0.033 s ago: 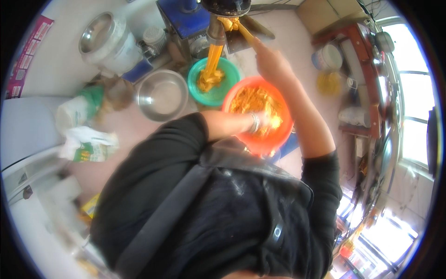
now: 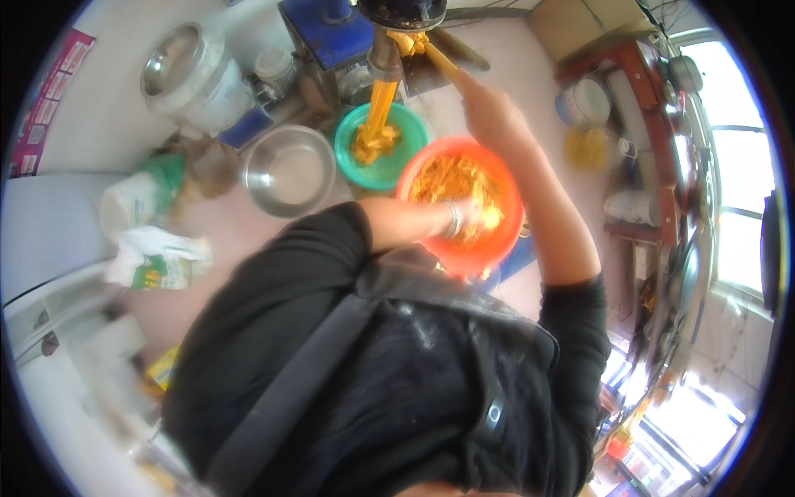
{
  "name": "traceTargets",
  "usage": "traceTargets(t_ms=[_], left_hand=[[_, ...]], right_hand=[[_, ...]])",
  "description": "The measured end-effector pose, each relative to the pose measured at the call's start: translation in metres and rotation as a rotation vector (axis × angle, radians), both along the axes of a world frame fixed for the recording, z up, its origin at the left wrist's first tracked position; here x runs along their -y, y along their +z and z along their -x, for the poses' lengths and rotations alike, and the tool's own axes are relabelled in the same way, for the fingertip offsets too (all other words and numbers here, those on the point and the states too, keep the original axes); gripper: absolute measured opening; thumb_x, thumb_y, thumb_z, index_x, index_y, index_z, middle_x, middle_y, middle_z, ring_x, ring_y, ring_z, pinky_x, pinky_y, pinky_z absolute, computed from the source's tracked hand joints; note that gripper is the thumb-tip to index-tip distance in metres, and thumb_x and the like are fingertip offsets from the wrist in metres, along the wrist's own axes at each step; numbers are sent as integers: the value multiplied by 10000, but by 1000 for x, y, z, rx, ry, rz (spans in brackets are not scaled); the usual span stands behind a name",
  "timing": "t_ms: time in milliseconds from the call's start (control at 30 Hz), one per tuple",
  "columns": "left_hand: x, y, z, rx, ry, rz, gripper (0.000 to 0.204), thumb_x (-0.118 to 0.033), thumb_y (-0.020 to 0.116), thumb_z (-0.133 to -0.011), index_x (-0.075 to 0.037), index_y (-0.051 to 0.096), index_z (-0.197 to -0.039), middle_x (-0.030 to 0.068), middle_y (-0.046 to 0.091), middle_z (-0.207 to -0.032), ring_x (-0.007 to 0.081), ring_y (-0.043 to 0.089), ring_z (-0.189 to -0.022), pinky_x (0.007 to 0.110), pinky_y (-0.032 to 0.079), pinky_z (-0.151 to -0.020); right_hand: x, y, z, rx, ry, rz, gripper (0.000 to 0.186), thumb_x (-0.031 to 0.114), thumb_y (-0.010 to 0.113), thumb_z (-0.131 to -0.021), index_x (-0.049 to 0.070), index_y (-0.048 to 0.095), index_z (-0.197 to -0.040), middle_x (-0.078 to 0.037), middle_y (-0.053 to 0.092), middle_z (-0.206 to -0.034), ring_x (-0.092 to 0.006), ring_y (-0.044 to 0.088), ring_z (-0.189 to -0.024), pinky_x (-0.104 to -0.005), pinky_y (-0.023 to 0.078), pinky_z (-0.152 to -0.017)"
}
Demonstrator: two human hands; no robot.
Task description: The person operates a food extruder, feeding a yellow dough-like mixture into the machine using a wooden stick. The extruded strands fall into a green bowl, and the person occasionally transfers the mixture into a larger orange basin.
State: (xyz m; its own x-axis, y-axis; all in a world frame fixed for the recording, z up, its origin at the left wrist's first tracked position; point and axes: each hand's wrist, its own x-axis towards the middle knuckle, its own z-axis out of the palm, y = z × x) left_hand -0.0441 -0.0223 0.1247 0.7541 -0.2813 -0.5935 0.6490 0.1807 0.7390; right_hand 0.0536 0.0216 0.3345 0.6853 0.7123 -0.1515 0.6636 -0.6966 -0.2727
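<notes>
Pale flooring (image 2: 517, 79) is seen beneath. One stick (image 2: 441, 64) is closed in the grip of the right hand (image 2: 494, 120), shifted slightly rightward; the same step is judged ongoing. The left hand (image 2: 472, 214) is blurred amid orange mass (image 2: 439, 178) in the red basin (image 2: 464, 258), its grip undeterminable. Strips (image 2: 381, 101) are caught by the green basin (image 2: 397, 172).

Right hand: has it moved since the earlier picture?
Yes, slightly: the right hand has shifted to the right in the view, a little farther from the metal spout, which sits in the same place in both pictures.
</notes>
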Motion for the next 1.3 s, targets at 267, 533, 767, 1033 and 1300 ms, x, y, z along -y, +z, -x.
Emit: traceTargets(t_ms=[267,533,767,1033,1300], left_hand=[[-26,5,1,-53,-10,10,264,-167,696,-878,-68,532,-1059,83,597,-724,146,497,-473,295,358,-377],[-23,4,3,-32,-13,67,225,-155,691,-886,-71,542,-1033,90,613,-745,171,545,-506,306,408,-401],[-12,-6,3,-40,33,207,233,-133,690,-907,-58,548,-1076,92,645,-802,227,654,-658,363,511,-464],[-8,-39,-3,-30,84,255,219,-96,697,-914,-13,607,-1095,115,696,-974,240,703,-821,372,599,-685],[-16,-30,1,-179,144,412,362,-97,750,-875,-18,587,-1189,102,678,-1103,231,671,-992,394,579,-807]], right_hand=[[-1,-13,0,15,14,-50,541,198,433,-985,254,358,-1517,-232,704,-941,-425,679,-895,-514,534,-805],[-13,-13,0,-24,-28,-31,551,205,434,-983,251,352,-1526,-223,705,-949,-409,684,-911,-500,540,-797],[-20,-24,-10,21,-30,26,560,188,426,-981,257,341,-1531,-217,709,-976,-405,687,-934,-507,543,-817],[-16,-18,-17,-126,-23,-317,476,170,498,-971,223,516,-1444,-219,714,-950,-398,698,-893,-464,542,-754],[0,-18,-27,-70,-96,-327,456,179,534,-980,181,540,-1436,-210,703,-920,-295,700,-787,-396,543,-745]])
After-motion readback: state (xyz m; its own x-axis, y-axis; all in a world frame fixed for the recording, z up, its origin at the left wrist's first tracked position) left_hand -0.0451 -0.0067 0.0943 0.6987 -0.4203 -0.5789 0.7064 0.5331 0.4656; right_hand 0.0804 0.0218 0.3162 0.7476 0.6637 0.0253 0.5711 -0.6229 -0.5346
